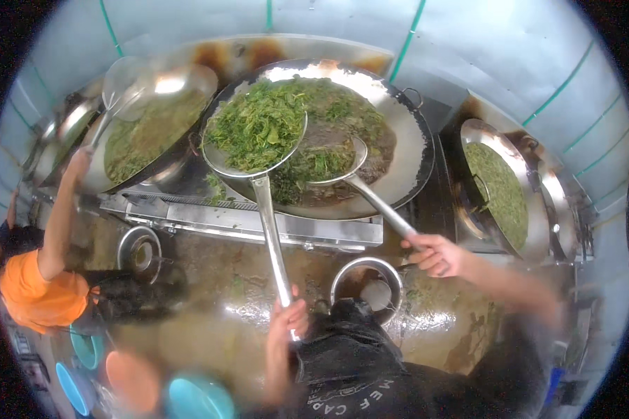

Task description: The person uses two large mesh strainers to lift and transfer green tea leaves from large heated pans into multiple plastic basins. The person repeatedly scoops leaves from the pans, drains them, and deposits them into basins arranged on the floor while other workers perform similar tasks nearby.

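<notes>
My left hand [288,318] is closed round the end of a long metal handle belonging to a wide round strainer [272,234]. Wet leafy greens [255,122] are heaped in it, over the left side of a big wok [411,157]. My right hand [437,255] grips a ladle [379,201] by its handle. The ladle's round head rests low in the wok among more greens and dark liquid, just right of the strainer. Some leaves [217,187] hang by the strainer's lower left edge.
To the left, a co-worker in an orange shirt [38,290] holds a skimmer [122,87] over another wok [98,157] of greens. A third wok [496,185] stands right. Metal pots [333,290] sit below the steel stove edge [237,220]. Coloured tubs [199,399] stand lower left; the floor looks wet.
</notes>
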`<state>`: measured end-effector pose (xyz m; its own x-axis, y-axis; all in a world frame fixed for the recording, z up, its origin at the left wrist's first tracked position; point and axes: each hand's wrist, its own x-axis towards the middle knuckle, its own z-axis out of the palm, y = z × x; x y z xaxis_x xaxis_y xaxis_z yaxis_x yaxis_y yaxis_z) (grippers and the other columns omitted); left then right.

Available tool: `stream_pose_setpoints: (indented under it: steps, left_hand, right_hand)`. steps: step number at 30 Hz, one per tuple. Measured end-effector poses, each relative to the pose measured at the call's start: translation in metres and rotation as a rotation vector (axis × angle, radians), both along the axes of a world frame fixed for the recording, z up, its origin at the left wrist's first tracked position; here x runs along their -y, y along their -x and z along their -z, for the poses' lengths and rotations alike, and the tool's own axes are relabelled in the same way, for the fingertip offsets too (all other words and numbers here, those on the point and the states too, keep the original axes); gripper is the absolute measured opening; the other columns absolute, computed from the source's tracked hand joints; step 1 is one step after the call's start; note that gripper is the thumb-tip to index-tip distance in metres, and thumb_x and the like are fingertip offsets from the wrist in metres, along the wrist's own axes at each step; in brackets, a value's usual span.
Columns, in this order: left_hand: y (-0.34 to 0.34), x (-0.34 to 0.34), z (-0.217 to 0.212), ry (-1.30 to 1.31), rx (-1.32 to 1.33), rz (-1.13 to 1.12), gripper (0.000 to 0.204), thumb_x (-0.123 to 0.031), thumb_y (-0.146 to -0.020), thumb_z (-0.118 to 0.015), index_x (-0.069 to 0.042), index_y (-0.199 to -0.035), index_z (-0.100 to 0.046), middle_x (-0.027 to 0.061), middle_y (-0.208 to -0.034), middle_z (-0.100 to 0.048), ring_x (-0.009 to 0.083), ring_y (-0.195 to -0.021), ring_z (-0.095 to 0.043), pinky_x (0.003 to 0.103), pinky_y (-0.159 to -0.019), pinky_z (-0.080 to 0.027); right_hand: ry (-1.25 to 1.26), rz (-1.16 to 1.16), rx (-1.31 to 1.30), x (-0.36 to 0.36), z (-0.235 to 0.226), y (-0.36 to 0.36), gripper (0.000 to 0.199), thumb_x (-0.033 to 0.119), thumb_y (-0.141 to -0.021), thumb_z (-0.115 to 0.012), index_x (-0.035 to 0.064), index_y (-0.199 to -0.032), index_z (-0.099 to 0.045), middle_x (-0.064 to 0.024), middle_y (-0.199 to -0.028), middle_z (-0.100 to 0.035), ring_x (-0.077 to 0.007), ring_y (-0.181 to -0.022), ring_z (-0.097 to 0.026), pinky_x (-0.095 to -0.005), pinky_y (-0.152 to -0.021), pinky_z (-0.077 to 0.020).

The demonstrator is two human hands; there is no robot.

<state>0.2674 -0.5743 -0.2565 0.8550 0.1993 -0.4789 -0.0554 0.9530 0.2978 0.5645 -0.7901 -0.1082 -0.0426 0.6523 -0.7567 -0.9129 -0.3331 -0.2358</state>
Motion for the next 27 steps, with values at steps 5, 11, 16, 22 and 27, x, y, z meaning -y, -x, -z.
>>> stream_pose_setpoints:
  steps: [5,11,16,22,27]
  left_hand:
    - [-0.004,-0.006,-0.01,-0.208,-0.055,-0.048,0.026,-0.006,-0.087,-0.057,-0.016,-0.108,-0.045,-0.0053,-0.055,-0.035,0.0042,-0.035,-0.03,0.022,-0.03,-0.024]
    - [-0.005,-0.006,-0.017,-0.312,-0.079,-0.019,0.026,-0.005,-0.087,-0.057,-0.016,-0.108,-0.047,-0.0053,-0.055,-0.035,0.004,-0.035,-0.03,0.021,-0.03,-0.023]
    - [0.004,-0.008,-0.019,-0.149,-0.066,-0.047,0.024,-0.005,-0.088,-0.054,-0.015,-0.109,-0.047,-0.0058,-0.054,-0.034,0.0038,-0.034,-0.03,0.022,-0.029,-0.023]
    - [0.023,-0.025,-0.009,-0.333,-0.181,0.055,0.023,-0.004,-0.089,-0.052,-0.013,-0.109,-0.047,-0.0063,-0.054,-0.033,0.0037,-0.035,-0.03,0.022,-0.029,-0.022]
    - [0.04,-0.032,-0.03,-0.184,-0.145,0.05,0.022,-0.003,-0.088,-0.053,-0.012,-0.107,-0.047,-0.0057,-0.054,-0.033,0.004,-0.036,-0.031,0.021,-0.029,-0.022]
  right_hand:
    - [-0.315,0.163,-0.225,-0.025,0.059,0.008,0.007,0.009,-0.094,-0.047,0.0105,-0.098,-0.052,0.0085,-0.055,-0.039,-0.0012,-0.035,-0.033,-0.0176,-0.026,-0.0277]
    - [-0.516,0.272,-0.23,-0.027,0.082,0.031,0.015,0.003,-0.092,-0.045,0.0091,-0.103,-0.054,0.0072,-0.056,-0.036,-0.0008,-0.036,-0.032,-0.0174,-0.027,-0.0264]
    - [-0.548,0.336,-0.117,-0.029,0.09,0.046,0.015,0.003,-0.092,-0.045,0.0093,-0.103,-0.051,0.0074,-0.056,-0.035,-0.0009,-0.036,-0.03,-0.0184,-0.027,-0.0247]
    - [-0.524,0.364,0.092,-0.034,0.09,0.056,0.015,0.002,-0.09,-0.049,0.0117,-0.101,-0.046,0.0082,-0.056,-0.034,-0.0003,-0.035,-0.029,-0.0183,-0.027,-0.0228]
    - [-0.485,0.374,0.22,-0.028,0.095,0.057,0.017,0.003,-0.089,-0.052,0.0138,-0.102,-0.047,0.007,-0.055,-0.034,-0.002,-0.035,-0.029,-0.0199,-0.029,-0.0227]
